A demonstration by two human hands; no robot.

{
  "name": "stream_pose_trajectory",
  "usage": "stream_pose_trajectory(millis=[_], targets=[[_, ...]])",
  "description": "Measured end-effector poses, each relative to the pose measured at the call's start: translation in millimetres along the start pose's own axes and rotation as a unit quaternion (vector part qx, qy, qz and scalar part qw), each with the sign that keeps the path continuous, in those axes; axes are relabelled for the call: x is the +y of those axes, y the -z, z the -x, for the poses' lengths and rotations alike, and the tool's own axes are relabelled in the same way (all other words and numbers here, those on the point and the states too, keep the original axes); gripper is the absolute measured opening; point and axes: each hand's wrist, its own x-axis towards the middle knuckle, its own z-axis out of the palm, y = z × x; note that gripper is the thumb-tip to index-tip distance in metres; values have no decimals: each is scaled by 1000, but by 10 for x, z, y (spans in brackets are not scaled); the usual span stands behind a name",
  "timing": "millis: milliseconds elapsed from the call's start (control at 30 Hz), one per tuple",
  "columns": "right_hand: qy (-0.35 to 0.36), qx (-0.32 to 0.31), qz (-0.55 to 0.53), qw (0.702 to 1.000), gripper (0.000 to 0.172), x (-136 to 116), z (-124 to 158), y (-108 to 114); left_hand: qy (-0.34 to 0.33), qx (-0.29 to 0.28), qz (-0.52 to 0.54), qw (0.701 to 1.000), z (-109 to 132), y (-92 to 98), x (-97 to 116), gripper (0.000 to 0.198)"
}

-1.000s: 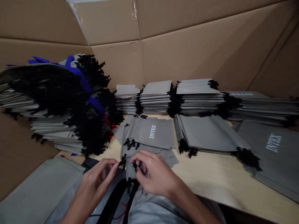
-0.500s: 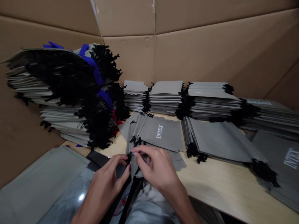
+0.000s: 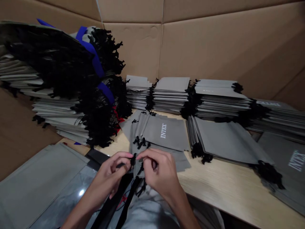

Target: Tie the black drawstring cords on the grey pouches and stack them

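Observation:
A grey drawstring bag (image 3: pixel 134 143) lies in front of me with its near end over the table's edge. Its black drawstring (image 3: pixel 133 158) forms a knotted tuft between my hands. My left hand (image 3: pixel 113 173) pinches this drawstring between thumb and fingertips. Close beside it, my right hand (image 3: pixel 162 173) has curled fingers, its index fingertip at the tuft; what lies between its thumb and finger is hidden. More black cord ends hang below. To the right rests a grey bag printed INTEX (image 3: pixel 166 132), on other grey bags.
A tall heap of bags with black cords (image 3: pixel 69 70) and blue straps leans at left. Neat bag stacks (image 3: pixel 171 95) line the cardboard wall (image 3: pixel 214 47). More bags (image 3: pixel 228 143) lie at right on the wooden table (image 3: pixel 214 187). Flat grey sheets (image 3: pixel 40 181) lie lower left.
My left fingers have closed in on the drawstring, and its thumb has moved up. My right hand stays close to the tuft, its fingers more curled. The view has shifted slightly.

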Motion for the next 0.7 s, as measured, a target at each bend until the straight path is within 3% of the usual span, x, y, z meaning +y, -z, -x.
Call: stream_pose_trajectory(millis=[200,500,700], targets=[[-1,-34,-16,999,26,-77,29,0,28,-21,102,994,33,-48,7,58],[-7,-63,-15,998,34,-26,77,6,-4,-49,108,993,15,-95,-106,47],[-30,-90,-117,989,35,-3,39,54,-9,-53,112,992,14,-112,-125,49]])
